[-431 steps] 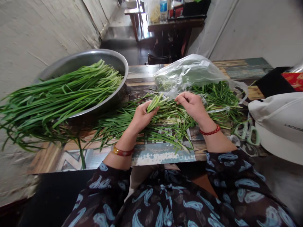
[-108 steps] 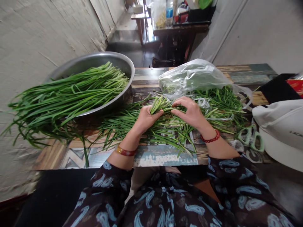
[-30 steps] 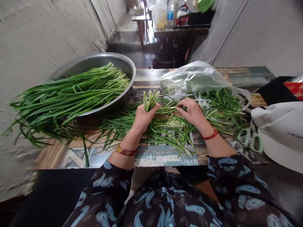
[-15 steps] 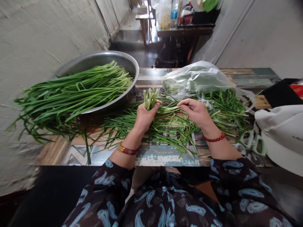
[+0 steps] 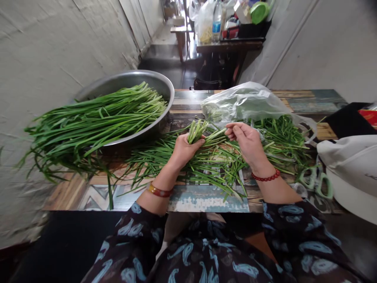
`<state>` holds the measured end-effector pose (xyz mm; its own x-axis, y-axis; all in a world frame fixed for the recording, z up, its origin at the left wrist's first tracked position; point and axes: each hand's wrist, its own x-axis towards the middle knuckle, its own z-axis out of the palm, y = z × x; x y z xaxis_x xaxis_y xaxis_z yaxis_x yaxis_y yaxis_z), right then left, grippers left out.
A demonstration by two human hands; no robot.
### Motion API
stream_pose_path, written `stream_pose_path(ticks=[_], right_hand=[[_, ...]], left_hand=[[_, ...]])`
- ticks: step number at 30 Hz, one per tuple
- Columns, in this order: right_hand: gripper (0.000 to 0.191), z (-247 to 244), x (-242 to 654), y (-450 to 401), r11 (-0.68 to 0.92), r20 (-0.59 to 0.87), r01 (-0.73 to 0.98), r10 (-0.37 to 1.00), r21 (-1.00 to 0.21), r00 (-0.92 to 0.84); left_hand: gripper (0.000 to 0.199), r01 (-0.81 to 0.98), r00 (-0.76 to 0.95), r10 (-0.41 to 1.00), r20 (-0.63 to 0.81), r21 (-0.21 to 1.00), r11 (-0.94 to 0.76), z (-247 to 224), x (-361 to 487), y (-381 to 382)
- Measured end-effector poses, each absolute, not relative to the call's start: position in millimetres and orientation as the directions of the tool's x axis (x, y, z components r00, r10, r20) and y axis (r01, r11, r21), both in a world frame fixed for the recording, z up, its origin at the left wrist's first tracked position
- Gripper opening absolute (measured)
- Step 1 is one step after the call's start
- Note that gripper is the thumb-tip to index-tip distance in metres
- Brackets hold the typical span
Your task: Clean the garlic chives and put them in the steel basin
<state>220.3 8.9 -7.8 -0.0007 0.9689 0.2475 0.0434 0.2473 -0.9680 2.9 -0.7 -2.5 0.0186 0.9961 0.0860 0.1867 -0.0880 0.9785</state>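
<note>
A bunch of pale-ended green stalks (image 5: 198, 131) is gripped in my left hand (image 5: 184, 151), cut ends pointing up. To its right, my right hand (image 5: 246, 143) pinches the pale end of a stalk (image 5: 217, 135) between thumb and finger. Loose green stalks (image 5: 157, 153) lie spread over the patterned table (image 5: 206, 200) beneath both hands. At the left, a large metal bowl (image 5: 169, 88) holds a big heap of long green stalks (image 5: 108, 114), their leaves hanging over its rim. A clear plastic bag (image 5: 247, 100) with greens lies behind my right hand.
Green-handled scissors (image 5: 324, 185) and a white cap (image 5: 350, 165) are at the right end of the table. More greens (image 5: 284, 135) lie beside the bag. Farther back stands another table (image 5: 229, 46) with a water bottle (image 5: 216, 23).
My left hand has turned, tilting its bunch rightward. My right hand has shifted slightly, its fingers now closer together at the pale stalk end. The whole view has moved a little.
</note>
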Motion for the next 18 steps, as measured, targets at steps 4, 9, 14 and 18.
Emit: stream_pose_path(ticks=[4,9,14,18], right_hand=[[0.038,-11,209,9,0.182,0.18,0.016,0.978,-0.983,-0.107],[0.028,-16,195,7,0.144,0.136,0.055,0.983,-0.988,-0.125],[0.035,-18,204,13,0.096,0.096,-0.034,0.995,-0.995,-0.022],[0.041,-20,209,16,0.067,0.067,-0.03,0.998,-0.997,0.005]], left_hand=[[0.022,0.124,0.008,0.999,0.045,0.991,-0.045,0,3,-2],[0.02,0.152,0.049,0.998,0.041,0.987,-0.048,3,6,-4],[0.02,0.058,-0.116,0.99,0.084,0.995,-0.077,6,6,0],[0.018,0.014,-0.188,0.975,0.116,0.993,-0.115,5,6,1]])
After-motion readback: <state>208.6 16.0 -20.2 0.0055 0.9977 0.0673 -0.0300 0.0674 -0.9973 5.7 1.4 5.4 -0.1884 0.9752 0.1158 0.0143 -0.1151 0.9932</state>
